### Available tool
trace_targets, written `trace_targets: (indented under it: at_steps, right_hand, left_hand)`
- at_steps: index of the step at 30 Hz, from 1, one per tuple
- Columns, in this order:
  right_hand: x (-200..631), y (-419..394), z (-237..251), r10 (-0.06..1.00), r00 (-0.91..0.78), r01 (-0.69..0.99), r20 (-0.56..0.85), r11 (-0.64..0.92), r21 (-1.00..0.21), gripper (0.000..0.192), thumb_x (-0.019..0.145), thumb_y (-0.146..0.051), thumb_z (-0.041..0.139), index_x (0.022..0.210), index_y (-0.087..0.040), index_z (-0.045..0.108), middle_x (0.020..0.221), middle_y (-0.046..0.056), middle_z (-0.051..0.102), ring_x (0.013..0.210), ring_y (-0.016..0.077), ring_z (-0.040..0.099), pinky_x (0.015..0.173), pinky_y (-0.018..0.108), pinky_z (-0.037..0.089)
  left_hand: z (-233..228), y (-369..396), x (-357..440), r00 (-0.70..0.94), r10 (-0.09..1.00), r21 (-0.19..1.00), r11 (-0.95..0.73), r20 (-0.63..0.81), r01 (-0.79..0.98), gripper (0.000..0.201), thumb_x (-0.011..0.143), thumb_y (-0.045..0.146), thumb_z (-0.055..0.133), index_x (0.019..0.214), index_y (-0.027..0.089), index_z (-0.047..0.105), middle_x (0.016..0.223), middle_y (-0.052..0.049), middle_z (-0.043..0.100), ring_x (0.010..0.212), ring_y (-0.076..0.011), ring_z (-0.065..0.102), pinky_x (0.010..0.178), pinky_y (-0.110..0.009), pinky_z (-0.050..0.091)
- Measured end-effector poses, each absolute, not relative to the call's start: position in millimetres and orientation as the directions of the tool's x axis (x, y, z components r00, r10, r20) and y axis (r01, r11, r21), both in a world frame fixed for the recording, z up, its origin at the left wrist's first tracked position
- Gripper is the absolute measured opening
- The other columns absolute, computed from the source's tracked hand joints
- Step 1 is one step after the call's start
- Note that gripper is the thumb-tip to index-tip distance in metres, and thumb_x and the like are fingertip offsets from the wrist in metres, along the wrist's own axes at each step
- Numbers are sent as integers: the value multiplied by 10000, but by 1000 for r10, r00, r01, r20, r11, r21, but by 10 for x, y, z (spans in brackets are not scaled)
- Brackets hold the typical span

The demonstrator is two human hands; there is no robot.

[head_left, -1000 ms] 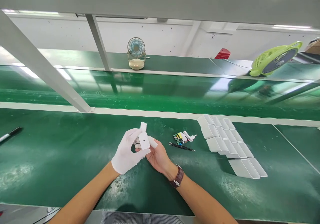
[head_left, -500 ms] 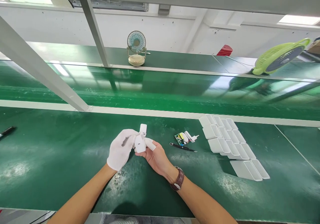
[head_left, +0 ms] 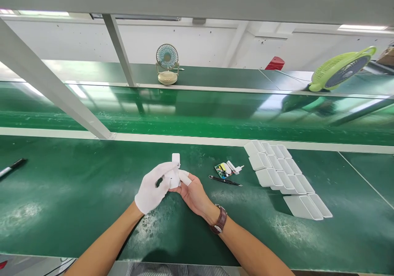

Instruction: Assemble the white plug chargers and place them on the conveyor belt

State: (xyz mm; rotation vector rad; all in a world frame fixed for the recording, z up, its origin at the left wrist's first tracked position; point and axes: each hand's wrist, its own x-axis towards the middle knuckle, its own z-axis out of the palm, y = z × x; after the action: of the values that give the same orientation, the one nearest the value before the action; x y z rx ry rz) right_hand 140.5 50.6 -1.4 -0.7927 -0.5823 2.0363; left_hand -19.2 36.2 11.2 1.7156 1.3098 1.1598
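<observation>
Basically mid-assembly, pressing a small white plastic housing (head_left: 175,177) together above the green bench (head_left: 76,194).

Gloved left hand (head_left: 153,188) and bare right hand (head_left: 192,193) both closed on it; probably needs one firm squeeze next.

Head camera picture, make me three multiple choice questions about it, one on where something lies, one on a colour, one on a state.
1. Where do the black tweezers lie?
A. Just on the near side of the small circuit board
B. On the far shelf beside the small fan
C. Under the white shells

2. What colour is the bench surface?
A. Grey
B. Green
C. Blue

3. How is the small white part held?
A. It lies alone on the bench
B. Only the right hand holds it
C. Both hands have it in their grip

Answers: 1 A, the tweezers rest on the bench close in front of the board. 2 B, the mat is green throughout. 3 C, the gloved left hand and bare right hand meet around it above the bench.
</observation>
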Motion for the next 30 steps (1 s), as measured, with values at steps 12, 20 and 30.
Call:
trace_targets:
  at_steps: [12,20,30]
  right_hand:
    - [1423,502,-42,767,-541,-478,-344,-617,-625,364,872,-467,695,955,-114,724,881,93,727,699,161,687,688,306,606]
    - [1419,518,-45,771,-543,-477,-332,-609,-634,362,896,-464,674,942,-109,731,806,79,724,670,159,684,667,296,602]
    - [1425,510,-50,773,-543,-483,-326,-606,-632,375,904,-470,661,971,-108,728,837,84,729,674,156,683,686,300,603]
  left_hand:
    - [133,350,-143,-15,990,950,-130,140,282,279,967,323,495,1117,239,715,1148,-54,717,770,-145,662,720,-274,570]
    - [111,342,-145,-7,993,974,-112,116,197,267,960,334,515,1121,251,711,1148,-59,701,702,-130,630,649,-274,569]
    - [106,342,-144,-11,990,959,-135,142,248,267,965,327,506,1115,249,713,1186,-63,701,884,-182,686,689,-281,584]
